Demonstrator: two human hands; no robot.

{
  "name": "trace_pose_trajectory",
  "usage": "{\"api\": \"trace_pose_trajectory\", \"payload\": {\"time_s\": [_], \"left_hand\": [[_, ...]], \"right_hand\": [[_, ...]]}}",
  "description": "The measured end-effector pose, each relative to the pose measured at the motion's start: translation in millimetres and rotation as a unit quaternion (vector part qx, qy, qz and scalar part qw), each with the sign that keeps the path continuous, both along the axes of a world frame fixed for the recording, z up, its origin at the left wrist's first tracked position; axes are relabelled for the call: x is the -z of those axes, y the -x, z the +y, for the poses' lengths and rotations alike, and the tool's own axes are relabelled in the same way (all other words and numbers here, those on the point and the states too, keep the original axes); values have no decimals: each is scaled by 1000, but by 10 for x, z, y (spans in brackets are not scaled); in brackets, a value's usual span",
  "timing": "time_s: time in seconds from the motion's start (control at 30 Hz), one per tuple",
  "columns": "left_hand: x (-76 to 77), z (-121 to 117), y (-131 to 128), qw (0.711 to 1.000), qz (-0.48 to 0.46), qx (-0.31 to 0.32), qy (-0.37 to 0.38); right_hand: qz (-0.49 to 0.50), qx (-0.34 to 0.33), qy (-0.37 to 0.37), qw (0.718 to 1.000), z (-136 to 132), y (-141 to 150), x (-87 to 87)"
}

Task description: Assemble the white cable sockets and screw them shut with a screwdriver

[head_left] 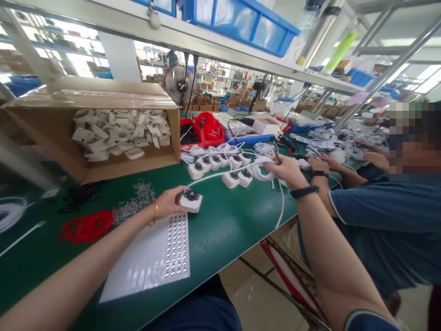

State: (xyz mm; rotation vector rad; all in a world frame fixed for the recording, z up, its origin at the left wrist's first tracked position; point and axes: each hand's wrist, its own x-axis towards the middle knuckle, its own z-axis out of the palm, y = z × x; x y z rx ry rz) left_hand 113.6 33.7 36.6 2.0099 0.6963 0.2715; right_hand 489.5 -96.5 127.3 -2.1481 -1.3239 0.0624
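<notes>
My left hand (170, 201) is closed on a small white plastic housing (193, 205) with a black part on top, held above the green table. A white cable (220, 173) runs from this housing to the right. At its other side, my right hand (288, 172) is wrapped round a coil of white cable (259, 171), with one cable end hanging down toward the table edge. A thin dark thing shows by the right fingers; its kind is unclear. Just beyond stand several similar white housings (231, 180) with black tops. Below my left hand lies a sheet of round silvery stickers (177, 246).
A cardboard box (138, 163) of white plastic shells stands at the left. Screws (135, 202) and red netting (90, 225) lie nearer. Behind are red bins (210, 133). A shelf (220, 51) crosses overhead. On the right, a co-worker's arms (330, 168) reach over the table.
</notes>
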Motion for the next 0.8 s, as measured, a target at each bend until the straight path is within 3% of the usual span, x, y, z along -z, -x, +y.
{"api": "trace_pose_trajectory", "payload": {"time_s": [0.13, 0.23, 0.3, 0.4, 0.5, 0.6, 0.73, 0.8], "left_hand": [[245, 292, -559, 999, -17, 35, -2], [350, 416, -925, 998, -30, 58, -6], [360, 459, -1128, 998, -30, 58, -19], [313, 462, -1285, 998, -16, 23, -58], [252, 402, -1165, 991, 10, -55, -119], [233, 384, -830, 970, 61, -157, -177], [300, 565, -535, 936, 151, -247, -203], [348, 661, -580, 926, 183, -259, -204]], "right_hand": [[-38, 23, -34, 998, 392, -414, -266], [-72, 49, -50, 995, 696, -585, -356], [-87, 73, -51, 992, 880, -641, -315], [-91, 105, -31, 990, 1088, -667, -96], [-86, 100, 0, 991, 1177, -650, 203], [-100, 89, 1, 991, 1128, -571, 412], [-133, 107, -64, 983, 890, -226, 488], [-125, 57, -96, 986, 726, 72, 526]]}}
